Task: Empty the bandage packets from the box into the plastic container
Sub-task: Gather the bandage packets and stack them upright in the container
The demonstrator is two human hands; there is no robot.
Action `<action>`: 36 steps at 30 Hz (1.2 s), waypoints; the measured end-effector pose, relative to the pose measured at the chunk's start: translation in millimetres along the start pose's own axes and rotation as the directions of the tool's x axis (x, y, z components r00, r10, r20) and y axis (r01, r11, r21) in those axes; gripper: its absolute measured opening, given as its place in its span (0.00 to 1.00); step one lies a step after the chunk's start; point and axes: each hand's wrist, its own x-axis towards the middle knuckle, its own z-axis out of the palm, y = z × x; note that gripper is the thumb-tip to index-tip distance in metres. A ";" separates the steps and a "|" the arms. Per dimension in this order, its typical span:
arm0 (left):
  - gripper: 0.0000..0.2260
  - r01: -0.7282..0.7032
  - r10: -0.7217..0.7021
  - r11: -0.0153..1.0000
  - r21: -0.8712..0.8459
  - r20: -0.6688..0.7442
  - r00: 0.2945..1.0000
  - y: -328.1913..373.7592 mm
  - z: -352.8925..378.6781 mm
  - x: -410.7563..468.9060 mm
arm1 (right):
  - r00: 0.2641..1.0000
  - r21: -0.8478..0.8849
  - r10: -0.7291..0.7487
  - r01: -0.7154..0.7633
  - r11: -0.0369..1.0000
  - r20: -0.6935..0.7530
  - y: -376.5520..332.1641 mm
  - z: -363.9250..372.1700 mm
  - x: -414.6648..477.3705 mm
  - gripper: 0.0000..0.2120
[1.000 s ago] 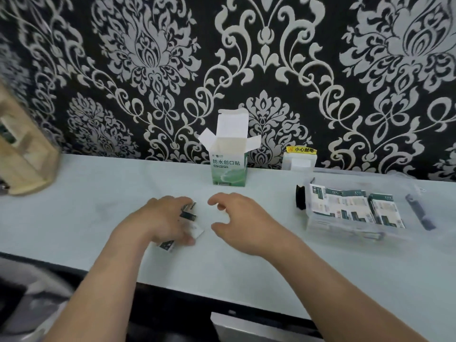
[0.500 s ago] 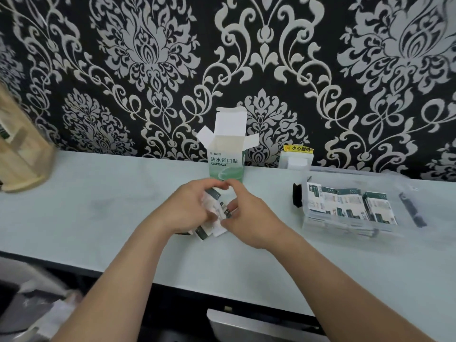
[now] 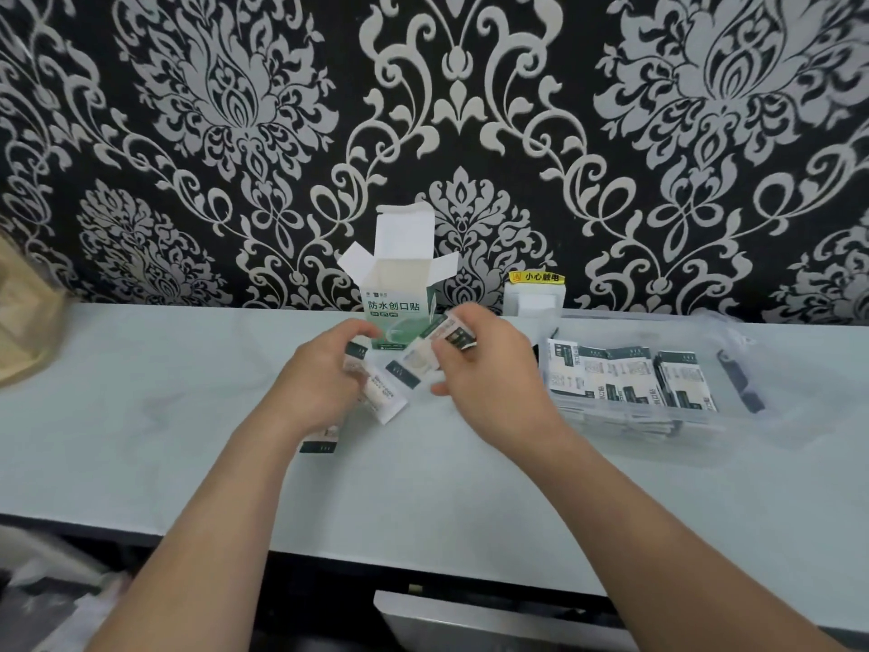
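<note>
Since half a second earlier, both hands have lifted toward the box (image 3: 399,310) and drawn apart, splitting the bundle between them. Right fingers (image 3: 470,318) are curled and pinch a small fan of bandage packets (image 3: 439,345) near one short end. Left fingers (image 3: 359,329) are curled round a second fan (image 3: 383,392) near its middle. The right hand (image 3: 489,388) and left hand (image 3: 319,383) hover just in front of the box.

Handling (judged): the packets are flat paper sachets, very light, limp and slick against one another, so they could slip from a loose pinch. A firm squeeze across the flat faces, near mid-length, should hold best. They do not look fragile.

Counts:
- **In the hands:** about two or three packets each; overlap prevents an exact count.
- **Stray packet (image 3: 319,442):** one on the countertop (image 3: 141,392), partly under the left wrist.
- **Box:** one, upright, flaps open, interior not visible.
- **Plastic container (image 3: 696,331):** one, right of the hands, with four or five stored packets (image 3: 630,378) on top and more stacked beneath.
</note>
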 end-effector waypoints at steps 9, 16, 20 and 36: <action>0.13 -0.029 0.111 0.837 -0.546 0.118 0.987 28.8 -4.2 -12.1 | 0.971 0.143 0.083 -0.117 0.983 0.224 -6.7 -23.1 -1.0 0.02; 0.15 -0.010 0.023 0.836 -0.549 0.017 1.000 42.2 37.2 -16.8 | 0.936 0.284 0.253 -0.318 0.905 0.243 9.7 -6.7 -2.4 0.14; 0.15 -0.009 0.033 0.886 -0.463 0.043 0.999 42.7 29.1 -17.0 | 0.930 0.370 0.293 -0.358 0.857 0.222 10.1 -3.5 -3.7 0.15; 0.31 0.069 -0.189 0.918 0.390 0.278 0.942 -26.9 -20.7 -10.2 | 0.896 0.389 0.341 -0.433 0.813 0.286 2.4 -3.7 -8.2 0.19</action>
